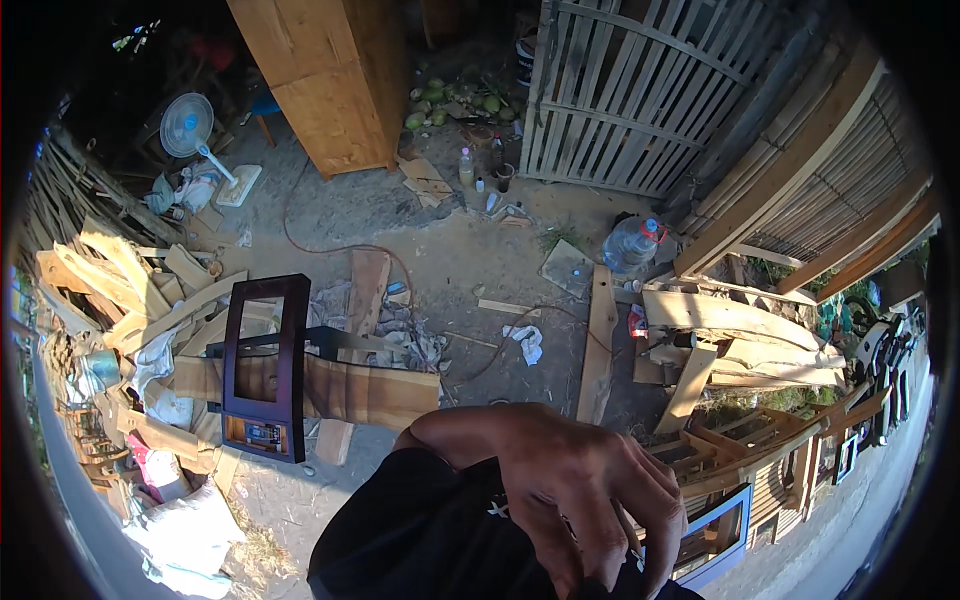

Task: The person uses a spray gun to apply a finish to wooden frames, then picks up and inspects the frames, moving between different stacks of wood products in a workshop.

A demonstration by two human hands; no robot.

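Observation:
My left hand [590,480] is raised close in front of my black-clothed body, its back turned up. Its fingers are curled and point downward; a dark bit of something shows at the fingertips by the lower edge, too hidden to name. My right hand is out of the picture. Left of the hand, a dark purple-brown wooden frame [258,411] with a large opening and a smaller one stands on a wooden plank [375,392]. A small blue item [262,434] shows in the smaller opening.
Wood offcuts [120,280] pile up at the left; curved boards [740,320] lie at the right. Farther off stand a white fan [188,125], a wooden cabinet [335,90], a slatted panel [630,100] and a large water bottle [630,245]. A cable [340,245] crosses the ground.

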